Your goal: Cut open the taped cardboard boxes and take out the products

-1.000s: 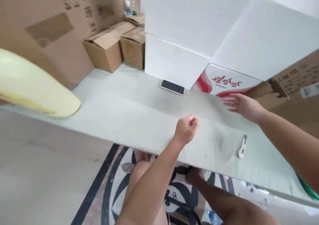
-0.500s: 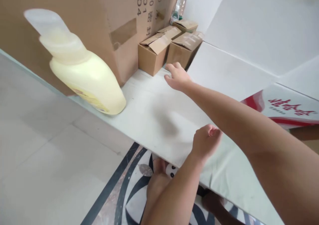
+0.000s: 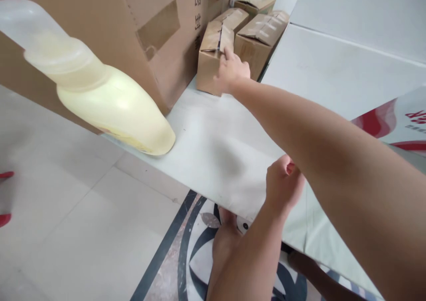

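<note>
Your right hand [image 3: 232, 72] is partly open, one finger out by the small carton [image 3: 207, 73] at 12 o'clock (can't tell if touching), left hand [image 3: 282, 183] fisted at 4, contents hidden, so looks like reaching, and gripping would call for wider fingers.

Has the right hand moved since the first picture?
Yes. The right hand has gone left, away from the red-and-white carton, to the front-left small cardboard box.

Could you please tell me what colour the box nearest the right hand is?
That box is brown, showing best in the head view.
</note>
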`<state>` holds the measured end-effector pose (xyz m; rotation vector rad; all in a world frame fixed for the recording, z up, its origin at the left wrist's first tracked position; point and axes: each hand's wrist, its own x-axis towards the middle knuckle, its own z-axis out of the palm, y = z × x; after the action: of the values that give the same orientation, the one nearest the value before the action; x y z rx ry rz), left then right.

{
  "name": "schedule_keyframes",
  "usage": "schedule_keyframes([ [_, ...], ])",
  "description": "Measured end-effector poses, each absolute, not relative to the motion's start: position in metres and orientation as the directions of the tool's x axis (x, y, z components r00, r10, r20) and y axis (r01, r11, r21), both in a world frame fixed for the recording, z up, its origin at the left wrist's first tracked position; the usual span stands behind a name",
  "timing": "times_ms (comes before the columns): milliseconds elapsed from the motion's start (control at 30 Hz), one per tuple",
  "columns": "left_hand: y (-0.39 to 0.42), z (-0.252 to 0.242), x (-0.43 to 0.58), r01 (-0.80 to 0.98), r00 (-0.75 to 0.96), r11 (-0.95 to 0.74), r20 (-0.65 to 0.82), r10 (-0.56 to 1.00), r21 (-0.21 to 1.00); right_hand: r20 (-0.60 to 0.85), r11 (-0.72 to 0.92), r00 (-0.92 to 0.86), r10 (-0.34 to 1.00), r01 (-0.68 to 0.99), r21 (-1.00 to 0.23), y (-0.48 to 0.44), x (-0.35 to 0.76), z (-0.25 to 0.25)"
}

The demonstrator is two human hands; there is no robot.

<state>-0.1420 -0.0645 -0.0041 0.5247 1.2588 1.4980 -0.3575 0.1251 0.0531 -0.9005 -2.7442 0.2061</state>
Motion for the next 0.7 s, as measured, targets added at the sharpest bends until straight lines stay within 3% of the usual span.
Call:
schedule_keyframes([
  [200,-0.075,0.008,-0.149,-0.27,-0.74,-0.162,-0.096,0.666,0.949,0.253,0.871,-0.836,0.487,0.445,-0.205,0.099,-0.218,0.049],
  [300,-0.076,0.005,-0.15,-0.081,-0.898,-0.204,0.017,0.44,0.976,0.286,0.829,-0.783,0.552,0.482,-0.282,0.079,-0.099,0.045],
  [400,-0.072,0.002,-0.151,0.056,-0.946,-0.201,0.116,0.303,0.978,0.353,0.717,-0.632,0.69,0.531,-0.452,0.054,0.036,0.037],
  [500,-0.061,0.001,-0.141,0.045,-0.829,-0.226,0.163,0.536,0.973,0.284,0.401,-0.298,0.911,0.484,-0.778,0.021,0.144,0.019],
  [600,-0.044,0.0,-0.114,-0.052,-0.438,-0.223,0.179,0.881,0.973,0.211,0.227,-0.083,0.974,0.298,-0.927,-0.006,0.196,-0.006],
  [700,-0.028,-0.003,-0.079,-0.114,-0.133,-0.167,0.151,0.98,0.979,0.197,0.182,0.118,0.973,0.128,-0.975,-0.019,0.205,-0.025],
])
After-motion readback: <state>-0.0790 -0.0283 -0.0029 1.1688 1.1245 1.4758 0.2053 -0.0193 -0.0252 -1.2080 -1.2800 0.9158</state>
